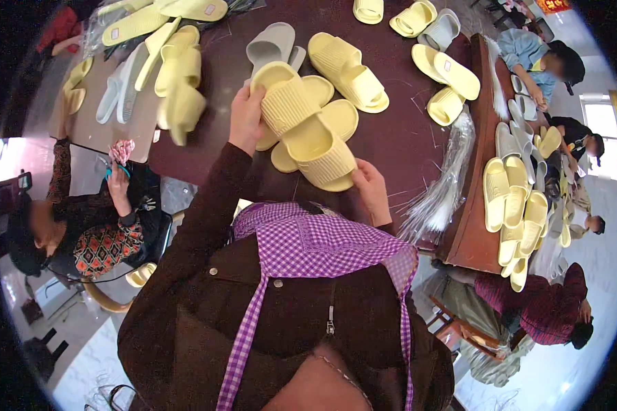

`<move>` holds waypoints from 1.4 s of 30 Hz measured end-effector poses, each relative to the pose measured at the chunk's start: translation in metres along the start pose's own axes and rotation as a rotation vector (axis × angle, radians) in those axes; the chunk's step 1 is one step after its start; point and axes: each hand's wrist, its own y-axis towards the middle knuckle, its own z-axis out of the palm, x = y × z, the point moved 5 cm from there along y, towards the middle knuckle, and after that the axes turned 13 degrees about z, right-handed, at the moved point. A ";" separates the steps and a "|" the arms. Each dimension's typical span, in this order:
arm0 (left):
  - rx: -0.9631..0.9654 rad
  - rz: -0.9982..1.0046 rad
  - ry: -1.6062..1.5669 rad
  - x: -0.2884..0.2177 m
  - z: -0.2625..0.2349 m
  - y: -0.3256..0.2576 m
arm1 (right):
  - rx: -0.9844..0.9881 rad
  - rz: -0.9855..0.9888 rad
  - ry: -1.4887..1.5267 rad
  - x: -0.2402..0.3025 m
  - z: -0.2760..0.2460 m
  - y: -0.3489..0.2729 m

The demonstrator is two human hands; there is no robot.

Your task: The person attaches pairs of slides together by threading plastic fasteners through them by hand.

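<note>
A pair of pale yellow slide slippers (312,140), tucked one into the other with ribbed straps, is held over the dark red table (216,44). My left hand (247,116) is closed on the edge of the upper left one. At the lower right end, my right hand (371,190) grips the other slipper's tip between thumb and fingers. Beneath them lie more yellow slippers (341,120), partly covered. Just beyond are a grey slipper pair (273,44), also partly hidden, and another yellow pair (348,72).
Transparent plastic strips (445,185) lie on the table's right side. Yellow and grey slippers (448,68) sit farther back there, and others (178,61) at the left, some blurred. A co-worker (82,233) with scissors sits at left; several people work along the right-hand table (469,233).
</note>
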 end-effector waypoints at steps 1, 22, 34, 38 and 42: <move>-0.015 0.001 -0.016 0.002 -0.001 -0.001 | -0.009 -0.045 -0.032 0.003 -0.003 -0.002; 0.447 -0.022 0.631 0.045 0.037 -0.029 | 0.194 -0.478 -1.219 0.162 -0.017 -0.001; 0.487 0.618 0.915 0.037 -0.008 -0.048 | -0.634 -0.544 -0.519 0.078 -0.100 -0.019; 0.463 0.419 0.800 0.022 -0.011 -0.063 | -0.988 -0.323 -0.342 -0.004 -0.197 -0.072; 0.439 0.341 0.783 0.018 -0.014 -0.075 | -1.173 -0.132 -0.123 -0.071 -0.243 -0.113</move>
